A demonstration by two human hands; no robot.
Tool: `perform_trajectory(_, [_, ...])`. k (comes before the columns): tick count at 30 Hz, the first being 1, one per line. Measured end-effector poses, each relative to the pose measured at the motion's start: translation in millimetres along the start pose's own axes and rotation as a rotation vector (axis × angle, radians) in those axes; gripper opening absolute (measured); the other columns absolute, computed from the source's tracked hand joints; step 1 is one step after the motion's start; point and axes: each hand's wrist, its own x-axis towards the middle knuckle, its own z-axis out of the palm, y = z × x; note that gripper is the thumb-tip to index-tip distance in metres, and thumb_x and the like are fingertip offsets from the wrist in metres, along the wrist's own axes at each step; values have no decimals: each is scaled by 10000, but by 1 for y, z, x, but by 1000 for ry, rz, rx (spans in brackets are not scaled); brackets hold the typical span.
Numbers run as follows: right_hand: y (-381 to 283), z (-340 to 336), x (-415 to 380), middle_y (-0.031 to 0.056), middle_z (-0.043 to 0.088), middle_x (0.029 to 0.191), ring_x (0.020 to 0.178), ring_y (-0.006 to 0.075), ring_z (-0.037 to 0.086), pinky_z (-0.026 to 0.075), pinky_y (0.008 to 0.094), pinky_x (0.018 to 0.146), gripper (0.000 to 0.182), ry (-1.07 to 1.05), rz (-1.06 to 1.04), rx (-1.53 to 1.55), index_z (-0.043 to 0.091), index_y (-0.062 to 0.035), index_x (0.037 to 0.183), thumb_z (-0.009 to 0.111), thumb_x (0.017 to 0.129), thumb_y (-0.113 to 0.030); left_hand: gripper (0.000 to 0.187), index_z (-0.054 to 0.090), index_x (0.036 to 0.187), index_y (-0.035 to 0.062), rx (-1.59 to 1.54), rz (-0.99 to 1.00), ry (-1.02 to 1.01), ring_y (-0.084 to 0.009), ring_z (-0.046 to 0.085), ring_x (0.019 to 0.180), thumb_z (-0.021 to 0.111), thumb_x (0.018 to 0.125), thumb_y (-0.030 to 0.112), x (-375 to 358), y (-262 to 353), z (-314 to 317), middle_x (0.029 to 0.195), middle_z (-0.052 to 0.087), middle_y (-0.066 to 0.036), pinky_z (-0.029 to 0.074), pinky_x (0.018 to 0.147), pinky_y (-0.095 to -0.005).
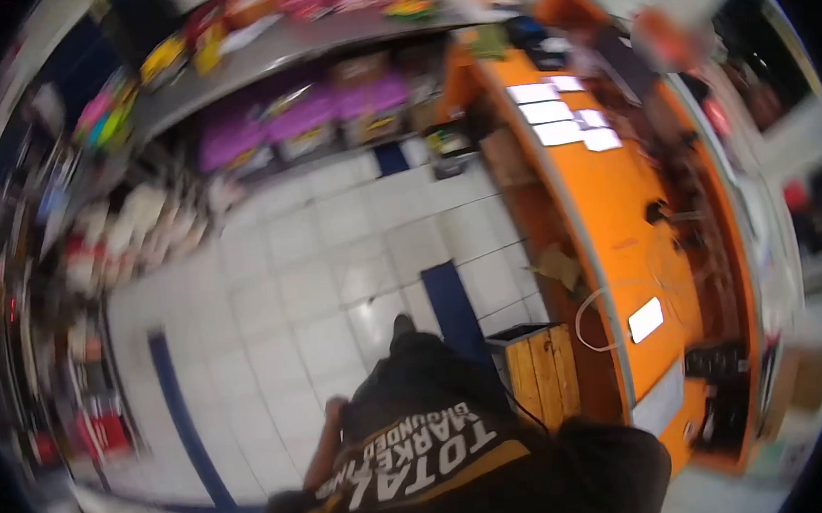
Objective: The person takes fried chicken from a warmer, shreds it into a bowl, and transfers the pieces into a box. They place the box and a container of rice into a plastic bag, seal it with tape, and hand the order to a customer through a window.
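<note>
My left hand (334,412) hangs low beside the front of my dark printed shirt (424,446), over the tiled floor. It is small and blurred, its fingers are not distinct, and no held object can be made out. My right hand is out of view; only the dark sleeve (611,462) shows on that side. The tip of a dark shoe (402,324) pokes out beyond the shirt.
An orange desk (610,233) runs along the right, bearing white papers (544,114), a bright-screened phone (645,320) and a white cable. Below stands a wooden box (541,371). Purple-lidded bins (301,119) sit under a grey counter (254,62); a cluttered pile (137,228) lies left.
</note>
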Motion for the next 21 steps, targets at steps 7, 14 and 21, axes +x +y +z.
perform_trajectory(7, [-126,-64,74,123,615,683,620,236,619,486,419,531,235,82,-343,267,609,-13,782,618,835,-242,270,613,1008,4,-161,-522,-238,-359,659,833,501,876,212,205,11,-106,892,660,-200,538,658,-460])
perform_trajectory(14, [-269,-92,68,158,674,887,711,315,642,522,396,648,319,720,-494,-186,621,-33,957,544,858,-327,351,558,1132,-21,-657,-898,-318,-351,649,878,564,883,226,358,10,-140,984,645,-220,530,744,-469])
perform_trajectory(21, [-340,-124,20,133,688,904,826,251,661,527,353,748,349,539,-228,134,636,-28,1038,531,895,-329,176,596,888,-7,297,-8,-901,-199,664,635,488,893,132,507,10,-141,782,683,-54,552,563,-307])
